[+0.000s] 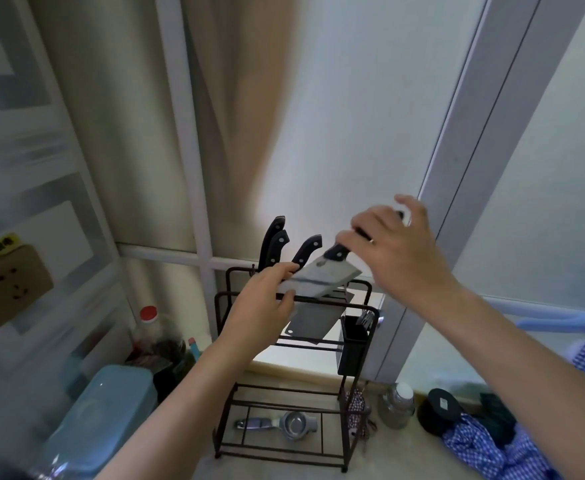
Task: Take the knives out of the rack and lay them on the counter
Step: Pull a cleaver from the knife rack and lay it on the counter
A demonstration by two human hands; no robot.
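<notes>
Both grips hold one broad steel cleaver (pixel 319 277): right hand (pixel 393 245) clasps its black handle, left hand (pixel 263 303) pinches the blade's end, above the wire rack (pixel 284 375).

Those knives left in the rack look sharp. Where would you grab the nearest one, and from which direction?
Grip the black riveted handle, coming from above. It is the only part standing clear of the rack; the blade is down in the slot. The handle leans up and to the right, so probably draw it out along that line, not straight up.

Four knives: one cleaver (pixel 322 277) held, three in the rack (pixel 294 375); two hands; one bottle (pixel 149 327).
</notes>
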